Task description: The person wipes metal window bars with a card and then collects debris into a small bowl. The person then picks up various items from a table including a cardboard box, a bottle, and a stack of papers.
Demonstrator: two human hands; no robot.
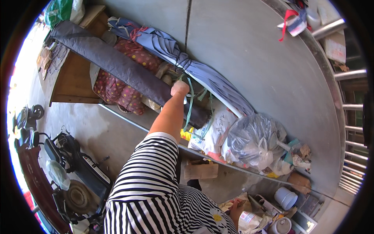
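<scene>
My left hand (180, 87) reaches forward, fingers closed, with green plastic cord (190, 102) at it; the cord's loops hang over the end of a long dark fabric roll (117, 64). Behind lies a folded blue-grey cloth canopy or umbrella (213, 76) tied with black cord and a pink tie. Red dotted padded cloth (115, 87) shows under the roll. My right hand (236, 208) is low at the right beside my body, its fingers bent near something small and brown that is unclear. White printed sacks (217, 128) and a grey plastic bag (254, 137) lie right of the roll.
A wooden cabinet (73, 79) supports the roll's far left end. A metal rail (125, 118) runs along the near side. A small wooden stool (201, 170) stands below it. A parked scooter (90, 169) is at the left, a white bucket (285, 198) at the lower right.
</scene>
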